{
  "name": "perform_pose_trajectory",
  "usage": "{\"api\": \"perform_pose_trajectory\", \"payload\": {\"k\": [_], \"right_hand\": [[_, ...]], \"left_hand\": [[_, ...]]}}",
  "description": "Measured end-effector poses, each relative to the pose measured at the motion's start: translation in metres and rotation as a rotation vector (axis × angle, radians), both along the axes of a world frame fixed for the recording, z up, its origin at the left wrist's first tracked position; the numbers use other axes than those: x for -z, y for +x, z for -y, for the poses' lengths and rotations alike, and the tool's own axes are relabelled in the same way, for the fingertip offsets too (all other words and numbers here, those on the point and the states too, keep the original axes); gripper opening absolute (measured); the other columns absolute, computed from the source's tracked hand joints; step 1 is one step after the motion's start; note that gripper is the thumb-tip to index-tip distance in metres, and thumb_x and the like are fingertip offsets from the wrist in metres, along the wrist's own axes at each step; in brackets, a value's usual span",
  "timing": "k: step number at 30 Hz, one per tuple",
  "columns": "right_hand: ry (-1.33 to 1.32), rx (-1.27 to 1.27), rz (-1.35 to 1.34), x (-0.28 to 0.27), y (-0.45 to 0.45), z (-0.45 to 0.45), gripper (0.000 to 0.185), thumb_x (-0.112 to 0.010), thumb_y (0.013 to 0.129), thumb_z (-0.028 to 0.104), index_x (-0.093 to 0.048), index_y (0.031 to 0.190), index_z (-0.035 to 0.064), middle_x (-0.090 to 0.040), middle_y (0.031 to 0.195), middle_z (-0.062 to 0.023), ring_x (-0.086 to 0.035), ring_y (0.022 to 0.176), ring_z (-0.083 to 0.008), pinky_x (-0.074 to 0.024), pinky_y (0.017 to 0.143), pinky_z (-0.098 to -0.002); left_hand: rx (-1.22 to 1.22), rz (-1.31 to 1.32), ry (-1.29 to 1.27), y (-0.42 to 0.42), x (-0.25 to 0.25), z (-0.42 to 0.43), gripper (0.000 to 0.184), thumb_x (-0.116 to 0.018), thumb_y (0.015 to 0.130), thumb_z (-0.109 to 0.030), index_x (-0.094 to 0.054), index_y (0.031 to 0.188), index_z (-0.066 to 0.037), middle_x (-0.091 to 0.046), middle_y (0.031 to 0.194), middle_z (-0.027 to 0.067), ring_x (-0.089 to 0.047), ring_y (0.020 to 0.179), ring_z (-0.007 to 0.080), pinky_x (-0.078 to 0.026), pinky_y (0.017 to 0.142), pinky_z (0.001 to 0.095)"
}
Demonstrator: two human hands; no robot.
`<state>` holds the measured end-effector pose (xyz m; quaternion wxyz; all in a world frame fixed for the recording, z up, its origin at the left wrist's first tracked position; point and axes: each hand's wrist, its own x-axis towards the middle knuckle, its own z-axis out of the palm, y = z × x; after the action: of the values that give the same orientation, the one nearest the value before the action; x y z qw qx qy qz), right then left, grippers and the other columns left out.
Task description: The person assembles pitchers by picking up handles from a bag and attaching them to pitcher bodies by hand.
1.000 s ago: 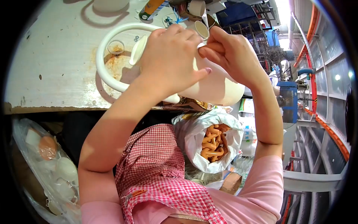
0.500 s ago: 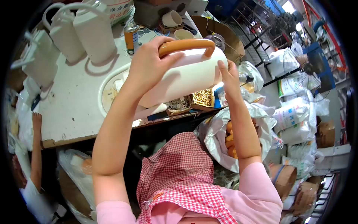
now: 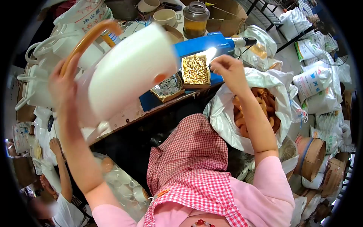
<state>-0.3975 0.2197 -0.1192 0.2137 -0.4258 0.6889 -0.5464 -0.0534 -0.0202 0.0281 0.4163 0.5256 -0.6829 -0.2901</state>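
My left hand [image 3: 65, 85] is wrapped round the orange handle [image 3: 85, 41] of a white watering can [image 3: 132, 72]. The can is tilted and blurred by motion, held above the left part of the table. A small orange spot shows on its underside. My right hand [image 3: 228, 72] is off the can, thumb and fingers pinched together beside a bright light on a blue device [image 3: 204, 45]. Whatever sits in that pinch is hidden. Just left of this hand stands a box of gold-coloured screws [image 3: 195, 70], with a box of silvery washers [image 3: 168, 87] beside it.
More white watering cans [image 3: 38, 89] stand at the left. A jar of amber liquid [image 3: 196, 20] and a cream cup [image 3: 165, 17] are at the back. A white sack of orange handles [image 3: 261, 109] is at the right. A co-worker's arm [image 3: 62, 166] shows at lower left.
My right hand has let go of the watering can and moved beside the lit blue device. The can has swung left in my left hand. The view has shifted, uncovering the screw box.
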Motion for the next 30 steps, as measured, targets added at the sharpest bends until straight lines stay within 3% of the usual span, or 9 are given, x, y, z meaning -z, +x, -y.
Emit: {"api": "perform_pose_trajectory", "payload": {"k": [1,4,9,15,16,17,20,23,30], "right_hand": [[0.055,-0.024,-0.084,0.012,0.002,0.002,0.014,-0.071,0.090,0.014,-0.073,0.095,0.0003,-0.071,0.080,-0.0072,-0.066,0.072,-0.0152,-0.0531,0.070,-0.0294],[0.232,-0.080,-0.359,0.017,0.019,0.029,0.020,-0.068,0.088,0.021,-0.075,0.097,0.0043,-0.074,0.091,-0.0161,-0.072,0.086,-0.0311,-0.0554,0.079,-0.0405],[0.622,0.038,-0.624,0.060,0.030,0.087,0.025,-0.067,0.090,0.031,-0.074,0.105,0.0114,-0.074,0.103,-0.0104,-0.071,0.097,-0.0307,-0.0543,0.084,-0.0445],[0.589,0.067,-0.725,0.050,0.034,0.080,0.018,-0.067,0.089,0.025,-0.073,0.101,0.0125,-0.075,0.096,-0.0117,-0.072,0.090,-0.0317,-0.0546,0.081,-0.0455],[0.396,0.029,-0.779,0.056,0.025,0.073,0.017,-0.068,0.088,0.022,-0.074,0.099,0.0105,-0.075,0.092,-0.0125,-0.072,0.087,-0.0317,-0.0552,0.078,-0.0436],[0.241,0.000,-0.649,0.045,0.030,0.066,0.014,-0.067,0.088,0.022,-0.074,0.096,0.0123,-0.074,0.091,-0.0138,-0.072,0.081,-0.0325,-0.0559,0.072,-0.0424],[0.135,-0.067,-0.222,-0.010,0.061,0.055,0.016,-0.078,0.081,0.009,-0.075,0.097,0.0035,-0.073,0.084,-0.0049,-0.068,0.078,-0.0128,-0.0528,0.069,-0.0266],[-0.062,-0.219,0.007,-0.059,0.099,0.085,0.015,-0.077,0.083,0.005,-0.075,0.097,0.0012,-0.072,0.083,-0.0023,-0.065,0.079,-0.0081,-0.0509,0.069,-0.0232],[-0.138,-0.481,-0.061,-0.067,0.141,0.168,0.015,-0.075,0.087,0.007,-0.074,0.101,-0.0001,-0.074,0.091,-0.0043,-0.066,0.083,-0.0091,-0.0533,0.073,-0.0246]], "left_hand": [[0.056,-0.046,-0.004,0.038,0.006,0.005,0.032,-0.079,0.089,-0.034,-0.075,0.105,-0.007,-0.055,0.070,-0.0074,-0.036,0.048,0.0006,-0.024,0.043,0.0198],[-0.106,-0.081,-0.038,0.128,0.019,-0.011,0.022,-0.075,0.093,-0.019,-0.072,0.106,-0.001,-0.048,0.064,-0.0081,-0.033,0.046,0.0011,-0.024,0.042,0.0210],[-0.182,-0.212,0.024,0.214,0.050,-0.056,0.020,-0.070,0.097,-0.012,-0.068,0.111,0.002,-0.049,0.064,-0.0052,-0.037,0.047,0.0020,-0.026,0.042,0.0198],[-0.232,-0.174,0.035,0.209,0.084,-0.090,0.024,-0.071,0.097,-0.014,-0.067,0.113,0.002,-0.049,0.067,-0.0065,-0.036,0.049,0.0013,-0.026,0.044,0.0187],[-0.206,-0.195,0.034,0.208,0.086,-0.091,0.025,-0.071,0.096,-0.014,-0.067,0.114,0.002,-0.050,0.068,-0.0063,-0.037,0.049,0.0015,-0.027,0.045,0.0183],[-0.201,-0.216,0.043,0.209,0.084,-0.093,0.027,-0.074,0.095,-0.015,-0.068,0.114,0.003,-0.053,0.070,-0.0058,-0.038,0.050,0.0018,-0.027,0.045,0.0184],[-0.184,-0.256,0.054,0.215,0.089,-0.094,0.030,-0.078,0.091,-0.015,-0.068,0.113,0.003,-0.058,0.075,-0.0035,-0.043,0.053,0.0021,-0.029,0.047,0.0177],[-0.202,-0.250,0.053,0.210,0.089,-0.093,0.032,-0.080,0.089,-0.016,-0.068,0.112,0.003,-0.058,0.075,-0.0038,-0.043,0.055,0.0018,-0.030,0.049,0.0170],[-0.173,-0.274,0.049,0.218,0.090,-0.101,0.036,-0.083,0.087,-0.021,-0.068,0.111,0.002,-0.059,0.076,-0.0042,-0.045,0.058,0.0019,-0.031,0.051,0.0167]]}}
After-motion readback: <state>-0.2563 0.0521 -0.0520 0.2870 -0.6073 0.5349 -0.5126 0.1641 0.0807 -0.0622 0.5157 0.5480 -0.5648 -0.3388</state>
